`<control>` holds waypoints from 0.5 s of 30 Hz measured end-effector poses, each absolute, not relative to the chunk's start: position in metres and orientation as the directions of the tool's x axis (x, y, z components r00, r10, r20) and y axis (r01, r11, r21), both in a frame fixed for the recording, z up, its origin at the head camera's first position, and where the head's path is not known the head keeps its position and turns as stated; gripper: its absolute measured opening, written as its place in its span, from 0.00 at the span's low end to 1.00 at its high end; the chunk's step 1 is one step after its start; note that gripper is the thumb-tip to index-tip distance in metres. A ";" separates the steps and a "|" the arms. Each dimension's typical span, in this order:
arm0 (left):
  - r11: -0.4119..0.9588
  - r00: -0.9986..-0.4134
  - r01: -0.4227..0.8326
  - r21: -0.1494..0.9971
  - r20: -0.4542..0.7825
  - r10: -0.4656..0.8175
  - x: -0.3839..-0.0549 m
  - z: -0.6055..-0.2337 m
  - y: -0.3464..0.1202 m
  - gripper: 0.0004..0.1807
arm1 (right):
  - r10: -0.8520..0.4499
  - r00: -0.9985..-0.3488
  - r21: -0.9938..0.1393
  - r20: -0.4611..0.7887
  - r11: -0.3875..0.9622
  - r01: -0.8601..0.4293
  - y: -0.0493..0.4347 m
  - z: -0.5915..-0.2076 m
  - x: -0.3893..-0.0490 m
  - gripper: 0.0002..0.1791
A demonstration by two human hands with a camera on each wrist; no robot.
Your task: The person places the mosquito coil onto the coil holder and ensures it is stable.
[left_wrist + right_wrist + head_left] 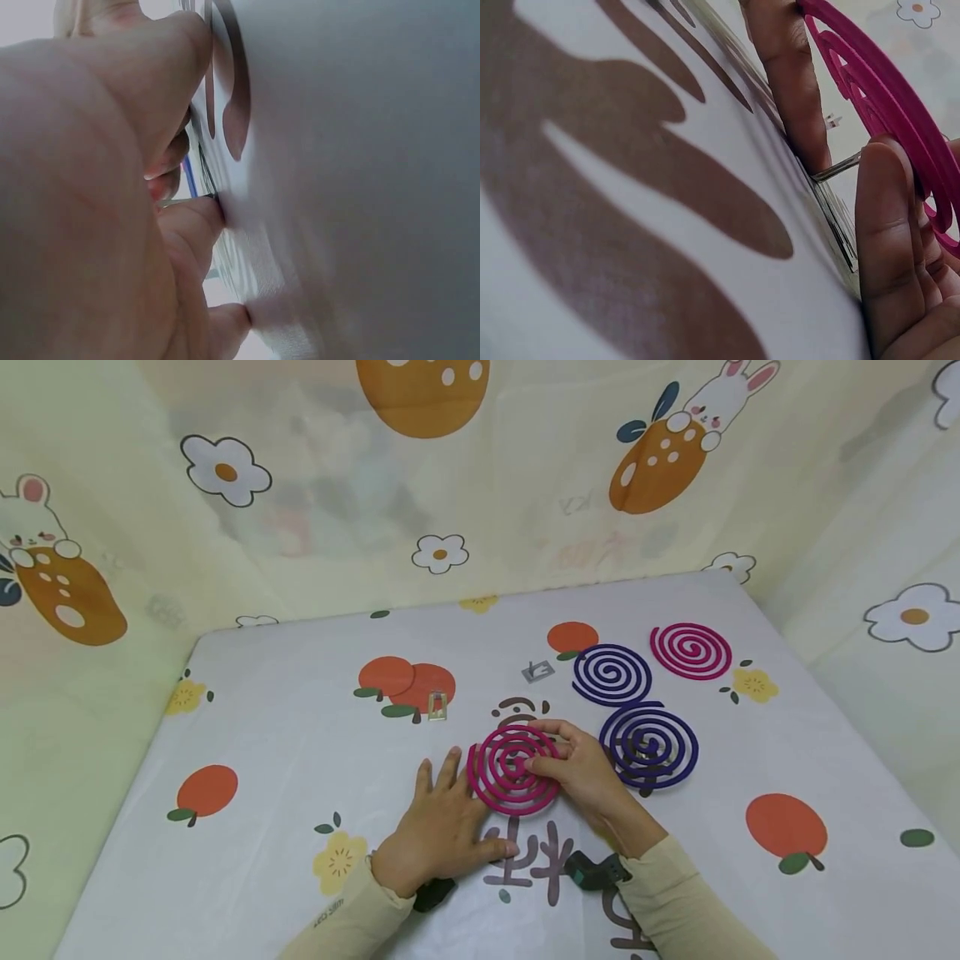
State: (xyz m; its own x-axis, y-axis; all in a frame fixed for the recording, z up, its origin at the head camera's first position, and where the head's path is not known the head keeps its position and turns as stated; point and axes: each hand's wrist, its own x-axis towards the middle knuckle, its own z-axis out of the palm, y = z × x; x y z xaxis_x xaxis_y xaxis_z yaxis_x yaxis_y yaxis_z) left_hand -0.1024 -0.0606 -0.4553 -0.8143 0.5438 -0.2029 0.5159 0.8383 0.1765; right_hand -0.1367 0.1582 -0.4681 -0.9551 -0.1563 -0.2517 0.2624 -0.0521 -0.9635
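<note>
Locate the pink coil (516, 766) near the middle of the white table (270, 835), raised clear of the surface and pinched between thumb and fingers of the right hand (592, 781). Below the coil, per the right wrist view, note a thin metal stand (838, 166) with a rising rod; cannot tell, because of a finger in front, whether in contact with the coil. Find the left hand (442, 831) resting on the table with fingers spread wide, partly overlapped by the coil's left edge. Beyond both hands, find a brass-coloured stand (438, 706) to the left and a silver stand (537, 672) to the right. Just beside the right hand, find a nearer blue coil (651, 746); directly behind, a farther blue coil (610, 675); to the right, a second pink coil (691, 650). At the rear, see a printed cream curtain (322, 568).
</note>
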 end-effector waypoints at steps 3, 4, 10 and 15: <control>0.838 -0.812 0.516 0.179 -0.209 0.545 -0.103 -0.454 -0.061 0.51 | -0.147 -0.955 -0.962 -0.257 -0.060 0.268 0.158 -0.468 -0.138 0.32; 0.838 -0.811 0.516 0.179 -0.212 0.545 -0.103 -0.454 -0.060 0.50 | -0.145 -0.955 -0.961 -0.260 -0.060 0.271 0.158 -0.468 -0.138 0.32; 0.839 -0.809 0.512 0.185 -0.223 0.543 -0.103 -0.452 -0.060 0.50 | -0.143 -0.954 -0.960 -0.263 -0.057 0.273 0.159 -0.466 -0.138 0.32; 0.835 -0.808 0.522 0.173 -0.213 0.549 -0.103 -0.452 -0.061 0.50 | -0.130 -0.952 -0.957 -0.276 -0.058 0.285 0.157 -0.466 -0.138 0.32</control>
